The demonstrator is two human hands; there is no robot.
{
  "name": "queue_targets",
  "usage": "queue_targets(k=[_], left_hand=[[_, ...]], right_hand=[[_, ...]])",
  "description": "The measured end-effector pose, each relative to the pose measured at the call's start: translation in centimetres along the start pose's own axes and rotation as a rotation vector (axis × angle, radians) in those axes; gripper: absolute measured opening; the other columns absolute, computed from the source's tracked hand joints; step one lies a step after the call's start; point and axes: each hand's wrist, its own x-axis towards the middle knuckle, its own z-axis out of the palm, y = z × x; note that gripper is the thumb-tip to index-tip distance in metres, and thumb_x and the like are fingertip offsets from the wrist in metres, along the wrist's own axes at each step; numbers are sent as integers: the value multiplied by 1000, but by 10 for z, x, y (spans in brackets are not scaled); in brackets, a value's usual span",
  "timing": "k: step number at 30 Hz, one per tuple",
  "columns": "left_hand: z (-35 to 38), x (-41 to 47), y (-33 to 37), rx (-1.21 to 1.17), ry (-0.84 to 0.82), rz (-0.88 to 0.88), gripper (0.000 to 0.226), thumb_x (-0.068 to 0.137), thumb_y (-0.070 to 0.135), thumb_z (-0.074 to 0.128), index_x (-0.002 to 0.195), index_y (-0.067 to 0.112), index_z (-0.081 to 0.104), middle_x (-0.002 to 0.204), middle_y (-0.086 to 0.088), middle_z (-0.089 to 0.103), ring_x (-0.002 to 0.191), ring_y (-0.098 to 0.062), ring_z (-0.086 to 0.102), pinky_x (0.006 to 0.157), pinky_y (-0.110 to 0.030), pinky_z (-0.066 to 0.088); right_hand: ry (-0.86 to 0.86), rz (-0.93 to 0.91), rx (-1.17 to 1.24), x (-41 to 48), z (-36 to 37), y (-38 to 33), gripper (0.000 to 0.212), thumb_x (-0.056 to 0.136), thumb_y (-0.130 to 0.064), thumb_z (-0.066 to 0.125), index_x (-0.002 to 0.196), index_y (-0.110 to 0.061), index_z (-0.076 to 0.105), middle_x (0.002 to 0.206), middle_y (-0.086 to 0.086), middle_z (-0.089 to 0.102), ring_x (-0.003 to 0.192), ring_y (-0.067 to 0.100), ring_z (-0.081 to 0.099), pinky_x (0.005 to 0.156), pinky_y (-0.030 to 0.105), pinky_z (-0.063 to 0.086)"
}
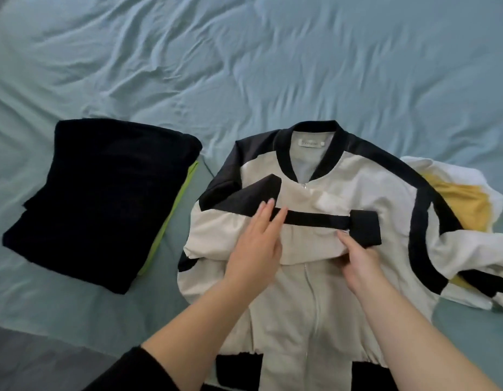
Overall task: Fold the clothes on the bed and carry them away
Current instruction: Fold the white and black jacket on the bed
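Observation:
A cream zip jacket [306, 300] with black collar, stripes and cuffs lies face up on the bed [244, 66]. Its left sleeve is folded across the chest, black cuff [366, 232] pointing right. My left hand [257, 244] lies flat with straight fingers on the folded sleeve near the black stripe. My right hand [360, 262] pinches the sleeve fabric just below the cuff. The jacket's other sleeve [425, 221] still spreads out to the right.
A folded dark navy garment [103, 193] sits to the left on top of a lime-green one [171, 215]. A white and yellow garment [459, 204] lies crumpled under the jacket's right side. Wrinkled teal sheet stretches beyond.

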Motion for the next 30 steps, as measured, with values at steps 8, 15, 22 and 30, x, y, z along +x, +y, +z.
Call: queue_targets(k=[8,15,22,30], left_hand=[[-37,30,-29,36,253,-71,44,104,23,33,147,26,36,157,9,25,147,-5,11,118,-29,13],[-48,129,-30,217,-364,-77,40,103,20,31,138,28,48,134,0,57,121,-25,53,98,-29,38],[-74,152,-59,563,-380,81,29,103,35,31,113,33,58,121,7,57,104,-19,56,80,-33,38],[-135,154,-91,820,-305,35,65,82,79,22,64,29,58,64,7,59,75,-15,54,87,-35,30]], right_hand=[[-72,33,135,22,-40,-53,14,81,-1,57,85,-13,64,80,10,66,73,26,66,63,39,58],[-82,14,52,42,-63,-53,26,87,5,53,102,-14,63,100,18,69,90,32,68,79,46,58],[-58,20,62,57,-69,-44,23,88,3,56,100,-14,63,98,17,68,89,31,67,82,45,57],[-42,22,45,64,-69,-41,20,88,2,56,99,-14,62,99,16,66,87,29,65,82,42,58]])
